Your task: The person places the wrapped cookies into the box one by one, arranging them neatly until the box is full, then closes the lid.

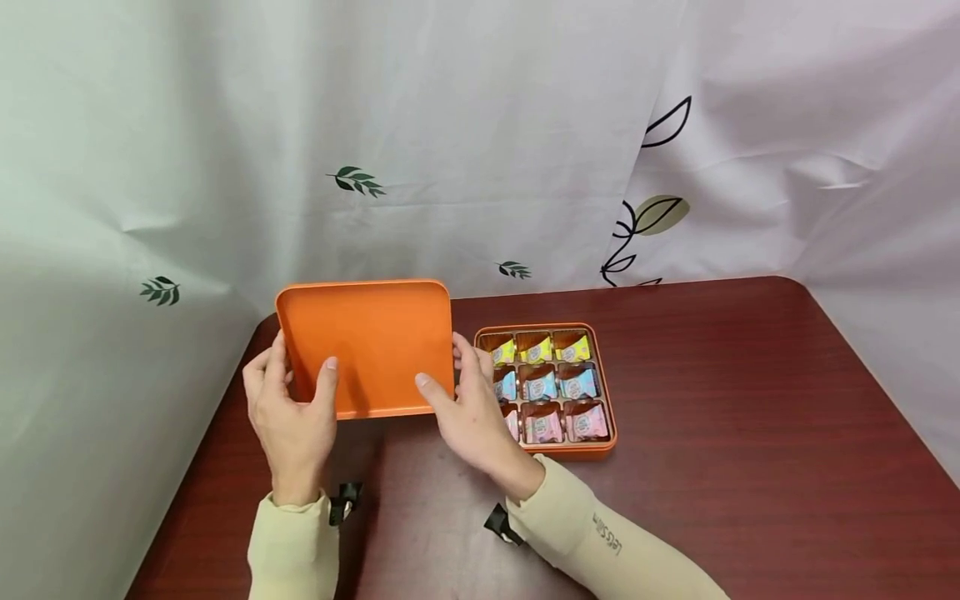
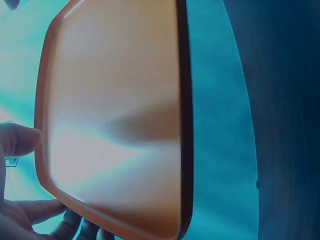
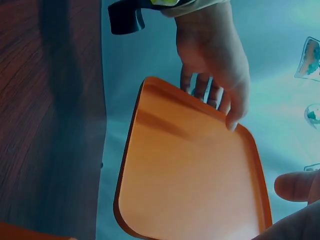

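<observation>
An orange lid [image 1: 375, 346], shallow with a raised rim, is held up above the table with its hollow side towards me. My left hand [image 1: 295, 421] grips its left edge, thumb in front and fingers behind; the left wrist view shows the thumb [image 2: 22, 139] at the rim. At the lid's right edge is my right hand [image 1: 476, 417], thumb over the lower right corner and fingers at the side. Behind that hand stands an orange box [image 1: 609, 408], uncovered. Its divided insert holds wrapped sweets [image 1: 542, 385] in yellow, blue and pink rows; the right hand hides part of them.
A dark red-brown wooden table [image 1: 720, 433] lies under everything. White curtains [image 1: 480, 125] with leaf prints hang along its back and sides. Black straps with small mounts [image 1: 347, 502] sit at both wrists, over pale sleeves [image 1: 292, 550].
</observation>
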`<move>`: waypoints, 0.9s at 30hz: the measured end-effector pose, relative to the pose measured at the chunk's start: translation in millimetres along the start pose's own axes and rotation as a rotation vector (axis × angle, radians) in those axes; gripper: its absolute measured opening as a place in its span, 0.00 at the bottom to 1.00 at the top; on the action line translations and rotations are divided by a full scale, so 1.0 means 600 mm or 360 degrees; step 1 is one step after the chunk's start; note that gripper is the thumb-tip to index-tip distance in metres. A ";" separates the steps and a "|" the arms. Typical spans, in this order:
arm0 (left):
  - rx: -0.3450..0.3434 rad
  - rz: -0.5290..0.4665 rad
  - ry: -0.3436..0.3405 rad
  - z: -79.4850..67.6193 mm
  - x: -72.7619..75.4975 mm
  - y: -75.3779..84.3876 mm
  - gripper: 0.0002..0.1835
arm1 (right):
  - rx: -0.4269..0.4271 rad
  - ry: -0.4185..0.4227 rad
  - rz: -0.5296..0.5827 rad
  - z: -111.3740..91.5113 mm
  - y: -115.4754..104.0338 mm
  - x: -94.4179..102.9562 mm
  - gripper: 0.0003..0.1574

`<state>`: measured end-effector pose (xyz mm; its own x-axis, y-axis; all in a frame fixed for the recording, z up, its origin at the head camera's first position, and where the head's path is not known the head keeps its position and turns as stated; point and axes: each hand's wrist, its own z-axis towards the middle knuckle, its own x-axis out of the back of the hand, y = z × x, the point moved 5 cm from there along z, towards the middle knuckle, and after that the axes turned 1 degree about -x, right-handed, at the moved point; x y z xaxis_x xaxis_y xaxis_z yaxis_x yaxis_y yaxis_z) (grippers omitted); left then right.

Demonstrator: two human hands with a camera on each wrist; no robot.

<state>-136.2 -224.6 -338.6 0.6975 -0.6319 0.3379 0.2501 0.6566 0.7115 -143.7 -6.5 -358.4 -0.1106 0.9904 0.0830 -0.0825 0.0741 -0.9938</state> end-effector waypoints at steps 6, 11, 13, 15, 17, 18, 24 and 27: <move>-0.0020 -0.0077 0.0012 -0.006 -0.004 0.009 0.38 | 0.0025 0.0016 0.0009 0.001 0.001 0.011 0.41; -0.0065 -0.0116 0.0041 -0.010 -0.008 0.026 0.36 | 0.0107 0.0100 0.0089 0.006 0.000 0.024 0.34; -0.0101 -0.0147 0.0068 -0.012 -0.009 0.039 0.34 | 0.0134 0.0149 0.0088 0.007 0.000 0.033 0.31; -0.0140 -0.0189 0.0093 -0.014 -0.008 0.054 0.32 | 0.0161 0.0182 0.0094 0.008 -0.001 0.042 0.29; -0.0163 -0.0243 0.0115 -0.016 -0.009 0.065 0.29 | 0.0203 0.0214 0.0123 0.009 -0.003 0.051 0.30; -0.0168 -0.0261 0.0123 -0.018 -0.009 0.067 0.28 | 0.0227 0.0222 0.0157 0.010 -0.004 0.055 0.31; -0.0148 -0.0387 0.0044 -0.025 -0.026 0.049 0.24 | 0.0320 0.0259 0.0266 0.013 -0.009 0.078 0.31; -0.0091 -0.0488 -0.0011 -0.031 -0.037 0.042 0.23 | 0.0266 0.0274 0.0176 0.010 -0.006 0.091 0.31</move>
<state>-132.8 -186.5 -339.2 0.5792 -0.8067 0.1172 0.4857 0.4569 0.7452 -155.6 46.5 -349.6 0.0407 0.9977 -0.0533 -0.2431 -0.0419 -0.9691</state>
